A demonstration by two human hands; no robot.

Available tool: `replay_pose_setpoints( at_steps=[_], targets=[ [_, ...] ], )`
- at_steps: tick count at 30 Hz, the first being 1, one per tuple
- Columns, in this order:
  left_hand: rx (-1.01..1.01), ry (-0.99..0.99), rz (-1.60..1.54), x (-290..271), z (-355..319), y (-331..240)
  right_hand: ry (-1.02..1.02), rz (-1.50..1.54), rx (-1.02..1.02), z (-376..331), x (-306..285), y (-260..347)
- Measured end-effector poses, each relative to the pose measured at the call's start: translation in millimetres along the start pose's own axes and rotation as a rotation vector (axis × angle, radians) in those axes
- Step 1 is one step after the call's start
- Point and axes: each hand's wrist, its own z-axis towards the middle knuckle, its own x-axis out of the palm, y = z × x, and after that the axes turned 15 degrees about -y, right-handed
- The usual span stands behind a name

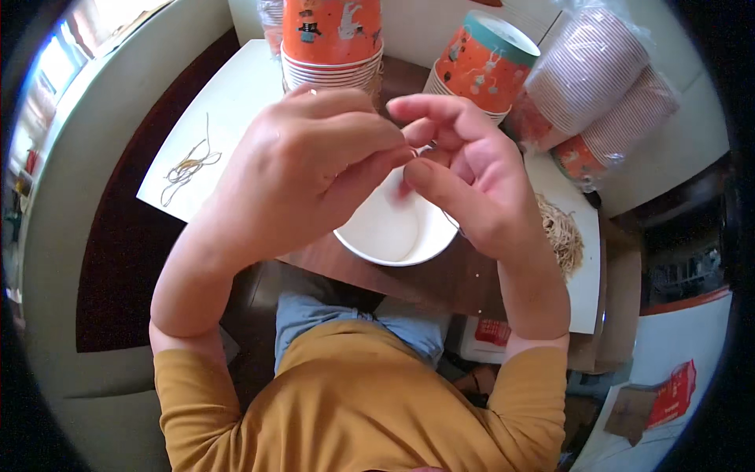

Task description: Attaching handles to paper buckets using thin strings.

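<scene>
Left hand and right hand come together over a white paper bowl.
The left is pinched closed, the right half open and curled; any held item is unclear. The round bowl lies beneath, between them.

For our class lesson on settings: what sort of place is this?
Perhaps a small workshop or home craft space, judging by the stacked orange tubs, the plastic-wrapped stacks and the pile of beige strings.

Sporting a mustard-yellow top here, creased at the sleeves, with rumpled light blue bottoms showing below!
</scene>
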Motion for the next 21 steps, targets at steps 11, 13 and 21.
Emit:
replay_pose_setpoints(
  at_steps=[11,13,21],
  targets=[
    [-0.225,0.108,-0.193,5.8,-26.3,0.2,-0.010,-0.634,-0.400,-10.0,-17.2,-7.5],
    [-0.179,0.105,-0.188,16.5,-25.1,-0.6,0.022,-0.732,-0.525,-9.0,-24.2,-7.6],
    [-0.018,0.293,-0.136,67.6,-8.4,65.5,-0.130,-0.901,-0.004,-28.5,-79.4,2.0]
  ],
)
